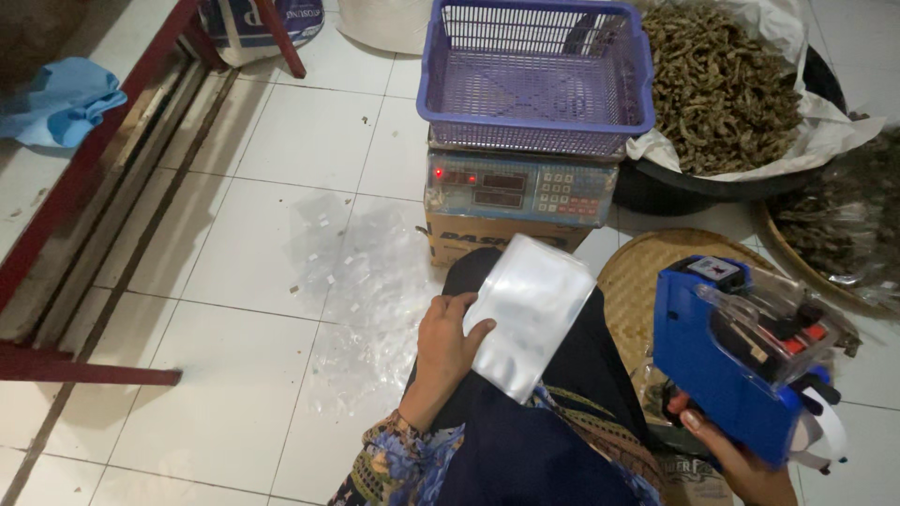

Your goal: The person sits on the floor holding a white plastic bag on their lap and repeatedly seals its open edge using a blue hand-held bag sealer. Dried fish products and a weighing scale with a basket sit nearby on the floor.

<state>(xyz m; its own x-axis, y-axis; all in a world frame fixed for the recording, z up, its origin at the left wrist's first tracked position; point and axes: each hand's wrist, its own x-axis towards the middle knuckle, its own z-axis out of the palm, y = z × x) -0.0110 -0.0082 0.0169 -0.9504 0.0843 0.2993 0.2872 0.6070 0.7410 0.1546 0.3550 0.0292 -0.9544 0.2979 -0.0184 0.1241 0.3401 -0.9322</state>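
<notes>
I've got my left hand (442, 349) pinching an unlabelled clear plastic pouch (527, 314), my right hand (741, 459) closed around the blue label gun (741, 351) beside it; purple mesh basket (536, 75) ahead sits empty.

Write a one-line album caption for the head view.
Left hand holds a clear plastic pouch; right hand grips a blue label gun.

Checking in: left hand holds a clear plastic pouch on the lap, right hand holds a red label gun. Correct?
Not quite. In the head view the label gun in the right hand is blue, not red. The left hand does hold the clear plastic pouch on the lap.
</notes>
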